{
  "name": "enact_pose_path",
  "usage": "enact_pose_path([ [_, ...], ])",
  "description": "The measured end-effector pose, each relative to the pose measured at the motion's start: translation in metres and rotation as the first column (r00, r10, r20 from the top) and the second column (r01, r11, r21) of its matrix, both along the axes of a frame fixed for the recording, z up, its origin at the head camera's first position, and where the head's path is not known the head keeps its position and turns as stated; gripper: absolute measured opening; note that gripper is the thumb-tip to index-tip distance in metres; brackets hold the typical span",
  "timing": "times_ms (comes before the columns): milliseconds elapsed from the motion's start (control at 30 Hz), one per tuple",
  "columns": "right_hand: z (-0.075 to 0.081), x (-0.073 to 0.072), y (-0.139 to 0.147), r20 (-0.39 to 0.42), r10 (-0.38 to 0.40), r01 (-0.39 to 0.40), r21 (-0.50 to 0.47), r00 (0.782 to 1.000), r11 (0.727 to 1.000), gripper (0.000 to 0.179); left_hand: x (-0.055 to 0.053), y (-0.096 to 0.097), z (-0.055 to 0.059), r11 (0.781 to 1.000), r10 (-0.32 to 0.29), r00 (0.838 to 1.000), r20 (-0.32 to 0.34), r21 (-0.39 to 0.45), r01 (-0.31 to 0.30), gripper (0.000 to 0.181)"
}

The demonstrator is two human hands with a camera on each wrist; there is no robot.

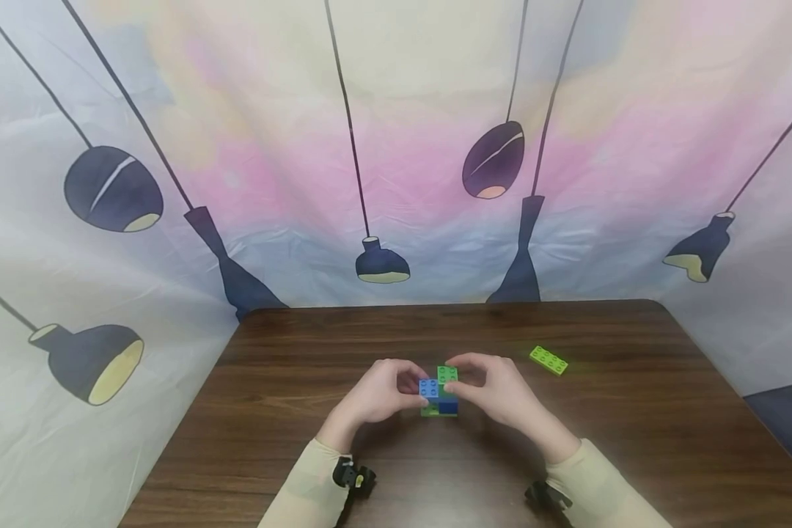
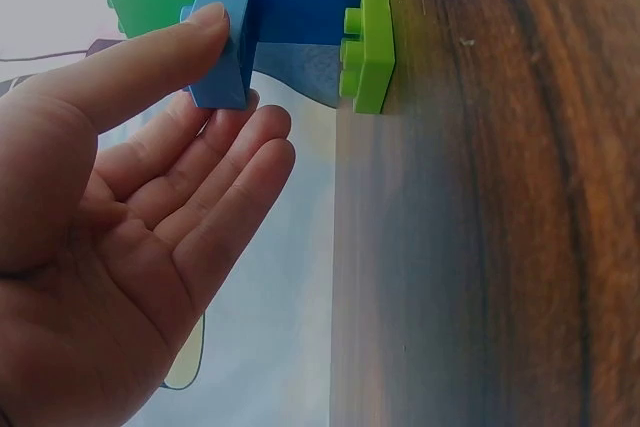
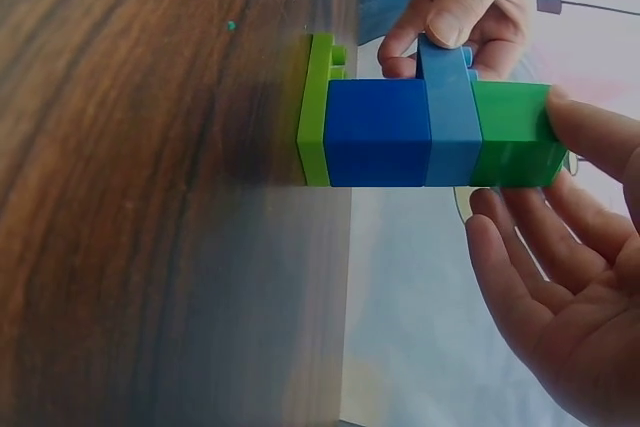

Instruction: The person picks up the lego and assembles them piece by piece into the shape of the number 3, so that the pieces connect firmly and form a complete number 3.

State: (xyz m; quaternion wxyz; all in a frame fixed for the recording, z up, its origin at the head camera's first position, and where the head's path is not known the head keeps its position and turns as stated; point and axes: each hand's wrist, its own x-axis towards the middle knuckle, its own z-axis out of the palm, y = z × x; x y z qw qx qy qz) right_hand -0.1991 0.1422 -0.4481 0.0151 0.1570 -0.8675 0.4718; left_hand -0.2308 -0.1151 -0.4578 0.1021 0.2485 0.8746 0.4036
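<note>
A small stack of toy building bricks stands on the table between both hands. At its bottom lies a lime flat brick [image 3: 314, 127], with a dark blue brick [image 3: 377, 133] on one end of it. Across that sits a light blue flat brick [image 3: 453, 137], one end jutting out to the left. A green brick [image 3: 512, 127] tops the stack. My left hand [image 1: 381, 392] pinches the jutting end of the light blue brick, thumb on its studded face and fingertips beneath. From the other side, my right hand [image 1: 501, 390] holds the green brick between thumb and fingers.
Another lime flat brick [image 1: 549, 360], studs up, lies on the brown wooden table [image 1: 317, 334] beyond the right hand. A cloth backdrop [image 1: 429, 176] printed with hanging lamps rises behind the table's far edge. Each sleeve carries a small black wrist camera [image 1: 354, 475].
</note>
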Motion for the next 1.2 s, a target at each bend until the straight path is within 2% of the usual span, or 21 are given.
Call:
enact_pose_path([
  [433, -0.002, -0.001, 0.003, 0.022, 0.027, -0.027, -0.020, 0.999, 0.999, 0.037, 0.002, 0.000, -0.001, 1.000, 0.005, 1.000, 0.011, 0.007, -0.005, 0.028],
  [900, 0.000, -0.003, 0.010, 0.034, 0.033, -0.034, 0.006, 0.999, 0.999, 0.036, 0.000, 0.000, -0.001, 1.000, 0.002, 1.000, 0.014, 0.015, -0.002, 0.028],
  [1200, 0.001, -0.003, 0.010, 0.041, 0.031, -0.031, -0.006, 0.999, 1.000, 0.036, 0.000, 0.000, 0.000, 0.999, 0.024, 1.000, 0.018, 0.024, -0.025, 0.032],
])
